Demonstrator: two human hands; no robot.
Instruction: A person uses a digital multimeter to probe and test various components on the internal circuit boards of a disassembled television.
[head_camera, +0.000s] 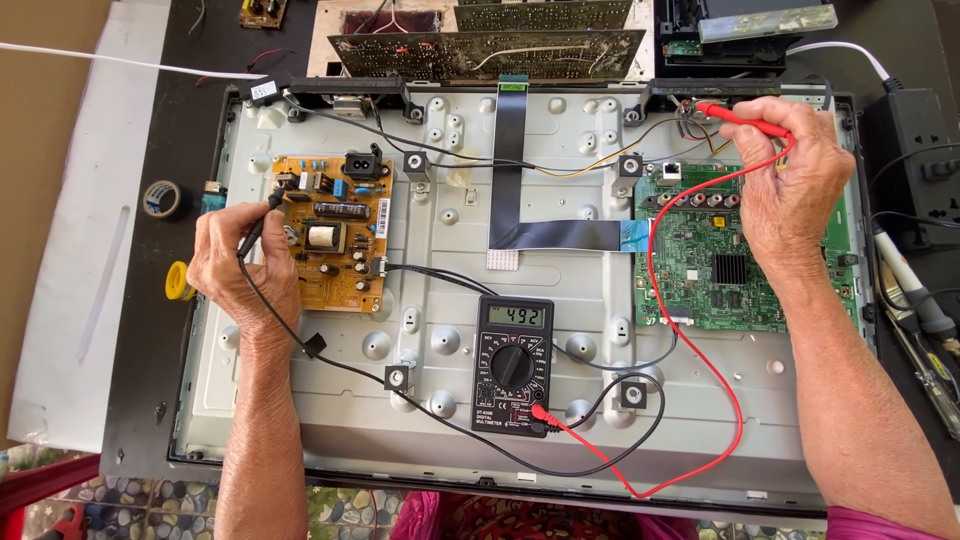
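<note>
Big metal TV back panel (520, 400) lies flat on the bench (140, 350), multimeter (512, 365) sitting mid-panel. Left hand (240, 265) pinches the black probe (262, 218), tip on the tan power board (330, 232). Right hand (790, 185) pinches the red probe (740, 115), tip at the wire bundle (690, 115) above the green mainboard (720, 260).

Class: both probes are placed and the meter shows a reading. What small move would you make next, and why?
Probably hold both probes steady and glance at the meter. The left hand presses the black probe onto the yellow board, the right hand holds the red probe at the wire cluster near the top edge, and the display is lit with digits, so any slip could disturb it.
</note>
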